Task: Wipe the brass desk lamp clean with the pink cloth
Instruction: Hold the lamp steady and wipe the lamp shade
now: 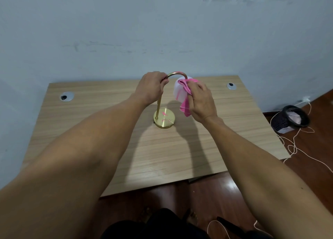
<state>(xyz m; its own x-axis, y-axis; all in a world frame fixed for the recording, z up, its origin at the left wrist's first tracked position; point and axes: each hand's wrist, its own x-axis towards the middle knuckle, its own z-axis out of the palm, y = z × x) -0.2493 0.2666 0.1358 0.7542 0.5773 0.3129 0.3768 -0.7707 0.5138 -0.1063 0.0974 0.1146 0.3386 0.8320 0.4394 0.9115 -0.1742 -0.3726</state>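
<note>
The brass desk lamp stands upright on the wooden desk [108, 130], its round base [164, 119] near the desk's middle. Its thin stem rises and curves over in an arch [177, 73] to a white frosted shade [178, 91]. My left hand [152, 88] grips the stem where the arch begins. My right hand [202, 101] holds the pink cloth [186, 98] pressed against the right side of the shade; a tail of cloth hangs down below my fingers. The base mirrors pink spots.
Two round cable grommets [66, 96] [231, 86] sit in the desk's far corners. The desk backs onto a pale blue wall. On the brown floor at right lie a dark perforated bin [290, 119] and a loose white cord [295, 146].
</note>
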